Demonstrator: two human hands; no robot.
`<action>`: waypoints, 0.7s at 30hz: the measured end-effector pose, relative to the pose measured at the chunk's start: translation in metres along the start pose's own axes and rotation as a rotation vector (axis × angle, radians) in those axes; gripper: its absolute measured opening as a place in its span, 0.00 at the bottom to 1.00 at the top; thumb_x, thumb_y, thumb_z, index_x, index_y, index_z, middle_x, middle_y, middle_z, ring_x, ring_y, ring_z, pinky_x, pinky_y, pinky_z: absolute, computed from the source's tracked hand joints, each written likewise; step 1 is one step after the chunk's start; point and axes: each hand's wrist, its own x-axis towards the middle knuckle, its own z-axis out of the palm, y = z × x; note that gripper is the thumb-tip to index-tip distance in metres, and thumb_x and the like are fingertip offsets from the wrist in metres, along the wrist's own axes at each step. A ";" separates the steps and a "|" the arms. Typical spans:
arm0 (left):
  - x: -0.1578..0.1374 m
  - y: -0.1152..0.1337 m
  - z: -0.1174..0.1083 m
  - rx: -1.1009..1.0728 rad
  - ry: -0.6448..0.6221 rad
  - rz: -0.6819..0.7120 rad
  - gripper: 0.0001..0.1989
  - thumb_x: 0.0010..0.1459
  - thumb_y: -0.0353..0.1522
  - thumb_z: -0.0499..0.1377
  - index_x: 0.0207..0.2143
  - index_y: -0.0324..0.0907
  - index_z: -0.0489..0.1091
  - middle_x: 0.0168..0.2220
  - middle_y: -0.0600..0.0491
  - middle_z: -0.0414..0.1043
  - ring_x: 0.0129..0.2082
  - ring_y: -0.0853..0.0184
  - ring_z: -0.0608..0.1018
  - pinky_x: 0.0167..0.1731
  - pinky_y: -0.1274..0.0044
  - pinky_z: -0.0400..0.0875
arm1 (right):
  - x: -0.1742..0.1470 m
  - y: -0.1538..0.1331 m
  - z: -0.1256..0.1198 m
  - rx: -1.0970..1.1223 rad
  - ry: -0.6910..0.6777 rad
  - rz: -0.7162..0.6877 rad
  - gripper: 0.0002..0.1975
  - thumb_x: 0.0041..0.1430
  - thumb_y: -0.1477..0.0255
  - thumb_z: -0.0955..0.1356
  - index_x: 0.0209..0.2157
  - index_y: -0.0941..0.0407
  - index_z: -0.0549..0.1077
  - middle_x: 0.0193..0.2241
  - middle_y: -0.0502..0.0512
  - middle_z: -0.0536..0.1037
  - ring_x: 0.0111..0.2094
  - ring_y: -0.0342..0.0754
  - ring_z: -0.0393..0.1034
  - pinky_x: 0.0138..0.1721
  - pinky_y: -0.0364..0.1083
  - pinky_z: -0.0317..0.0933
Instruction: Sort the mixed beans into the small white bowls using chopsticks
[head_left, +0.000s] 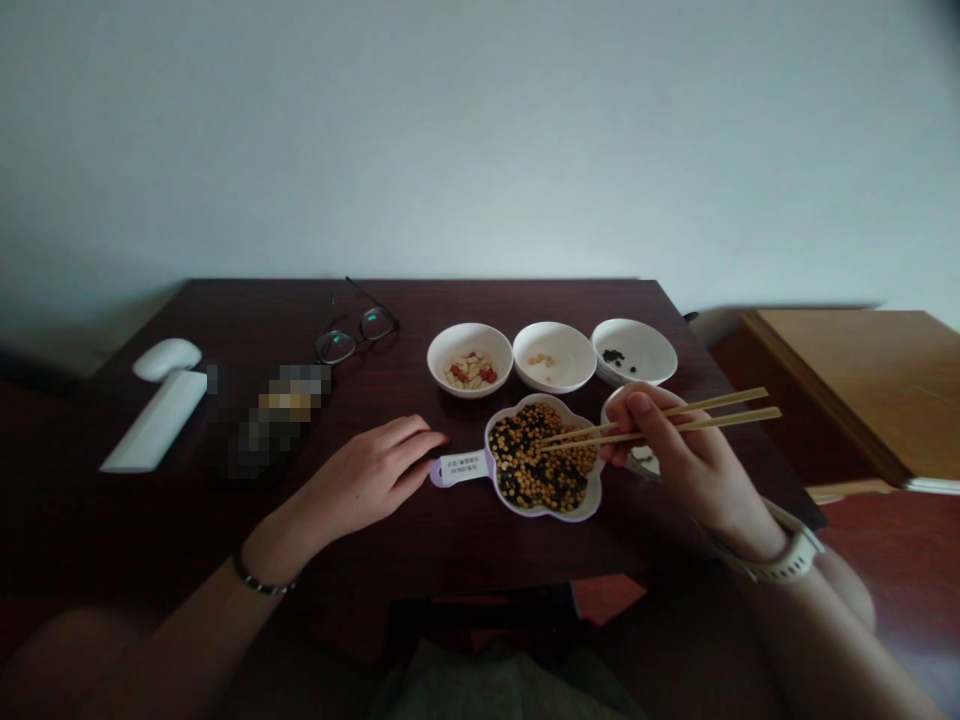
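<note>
My right hand [679, 450] grips a pair of wooden chopsticks [720, 405], their tips down among the mixed black and yellow beans [536, 470]. These fill a flower-shaped dish [587, 508] with a lilac rim and a labelled handle [461, 468]. My left hand [382, 465] rests on the table beside the handle's end, holding nothing, fingers loosely bent. Behind the dish stand three white bowls: one [442, 345] with peanut-like pieces, one [574, 345] with a few yellow beans, one [660, 350] with several black beans. Another white bowl [643, 462] is partly hidden under my right hand.
Eyeglasses [360, 335] lie at the back of the dark table [450, 300]. Further left are a white computer mouse [167, 358], a long white case [154, 425] and a blurred-out object [274, 420]. A wooden cabinet [855, 370] stands at the right.
</note>
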 end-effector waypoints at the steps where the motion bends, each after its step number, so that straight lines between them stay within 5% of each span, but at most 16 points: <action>1: 0.000 0.000 0.000 0.000 -0.002 -0.002 0.15 0.76 0.30 0.57 0.61 0.42 0.75 0.53 0.45 0.78 0.51 0.58 0.83 0.51 0.68 0.80 | 0.000 -0.001 0.000 0.020 0.009 0.002 0.20 0.80 0.55 0.64 0.34 0.52 0.71 0.28 0.52 0.78 0.30 0.48 0.76 0.34 0.47 0.70; 13: -0.001 -0.002 0.001 -0.002 0.005 -0.002 0.15 0.76 0.31 0.57 0.61 0.43 0.75 0.52 0.45 0.78 0.49 0.58 0.83 0.50 0.69 0.79 | 0.000 -0.010 -0.007 0.410 0.125 -0.022 0.19 0.80 0.63 0.65 0.30 0.54 0.70 0.28 0.51 0.71 0.26 0.44 0.70 0.28 0.44 0.64; 21: 0.000 -0.001 0.000 -0.008 0.005 -0.001 0.15 0.77 0.32 0.56 0.60 0.42 0.75 0.51 0.45 0.79 0.48 0.58 0.83 0.50 0.67 0.80 | 0.003 -0.009 -0.012 0.467 0.156 -0.008 0.19 0.77 0.64 0.67 0.29 0.54 0.70 0.29 0.51 0.70 0.24 0.44 0.68 0.24 0.44 0.62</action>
